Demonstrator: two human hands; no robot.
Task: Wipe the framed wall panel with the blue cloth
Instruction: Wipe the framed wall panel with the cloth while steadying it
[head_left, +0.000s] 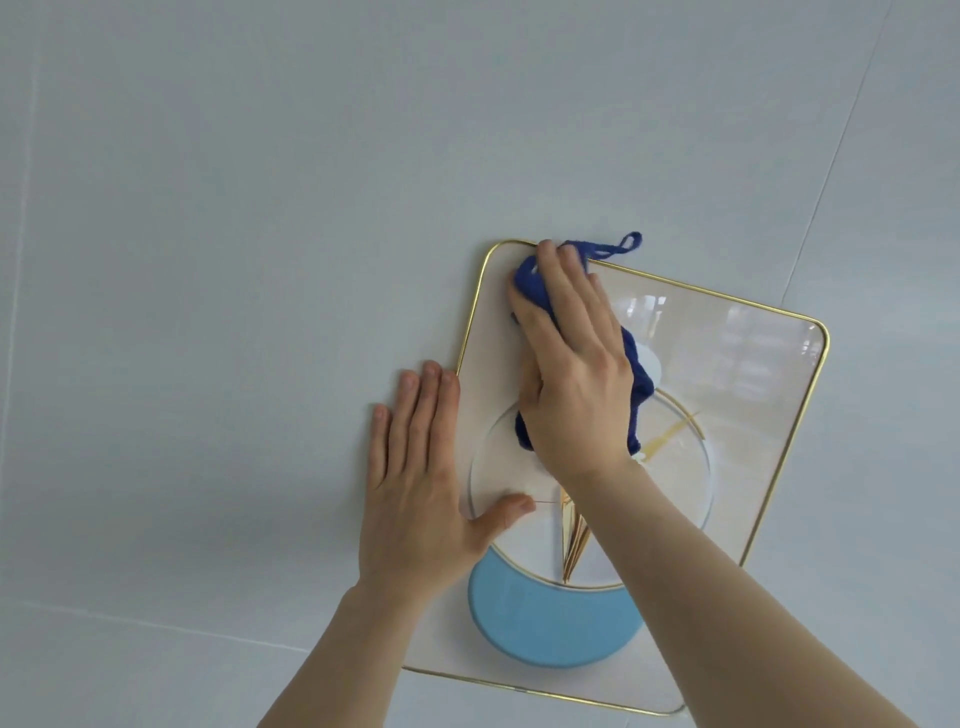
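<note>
The framed wall panel (753, 395) hangs on a pale wall, glossy white with a thin gold rim, a gold ring, gold streaks and a light blue crescent at the bottom. My right hand (571, 374) presses the dark blue cloth (636, 384) flat against the panel's upper left part, near the top left corner. A loop of the cloth sticks out above the top rim. My left hand (415, 483) lies flat with spread fingers across the panel's left rim, thumb on the panel, fingers on the wall.
Pale grey-blue wall tiles (260, 234) surround the panel, with faint seams at the left, right and bottom. The glass at the panel's upper right reflects a window.
</note>
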